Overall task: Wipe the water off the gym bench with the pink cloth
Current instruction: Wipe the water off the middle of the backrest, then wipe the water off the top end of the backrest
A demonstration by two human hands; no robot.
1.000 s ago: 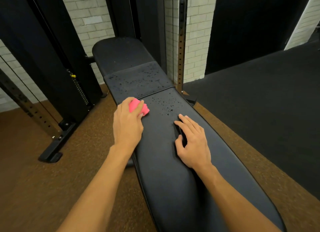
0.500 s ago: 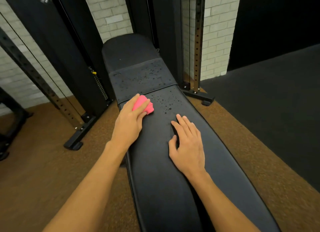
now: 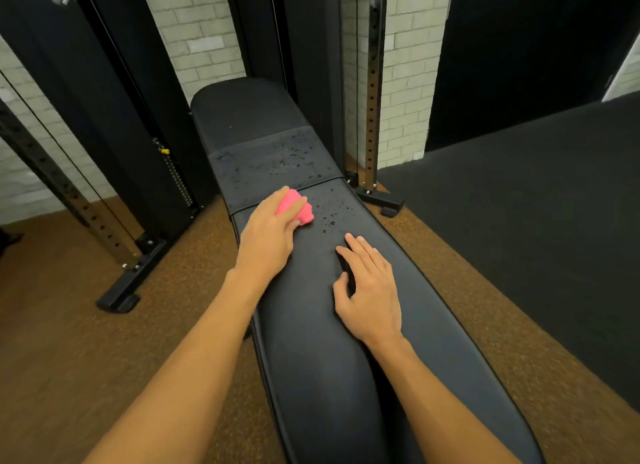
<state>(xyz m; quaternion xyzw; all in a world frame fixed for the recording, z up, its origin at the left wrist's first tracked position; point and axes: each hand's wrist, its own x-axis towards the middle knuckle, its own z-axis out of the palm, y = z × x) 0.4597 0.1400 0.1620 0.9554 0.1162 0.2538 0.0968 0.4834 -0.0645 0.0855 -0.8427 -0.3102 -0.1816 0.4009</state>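
Left hand [image 3: 268, 242] has the pink cloth [image 3: 298, 207] bunched up under curled fingers, so only a lump of pink pokes out past the fingertips. Can't see where the thumb sits. It's pressed down on the gym bench [image 3: 329, 359] right by the seam where the long pad meets the shorter middle pad. Just to the right of that grip there's a scatter of water droplets [image 3: 332, 214] on the long pad, pretty much at the edge of the cloth. More drops [image 3: 277, 162] sit on the middle pad just beyond the grip, and the far end pad past that shows only a speck or two. Right hand [image 3: 370, 290] lies flat on the bench, nearer the person than the cloth and off to its right. Its fingers are straight and a bit spread, holding nothing, well apart from the cloth. The pad on the near side of the grip, between the forearms, looks smooth and shiny. Left of the grip, off the bench, is brown floor [image 3: 69, 359] with a black rack foot [image 3: 119, 299] and a weight stack [image 3: 175, 178]. Beyond and to the right stands a holed upright [image 3: 372, 83] in front of a white brick wall [image 3: 201, 31], with black matting [image 3: 519, 204] farther right.
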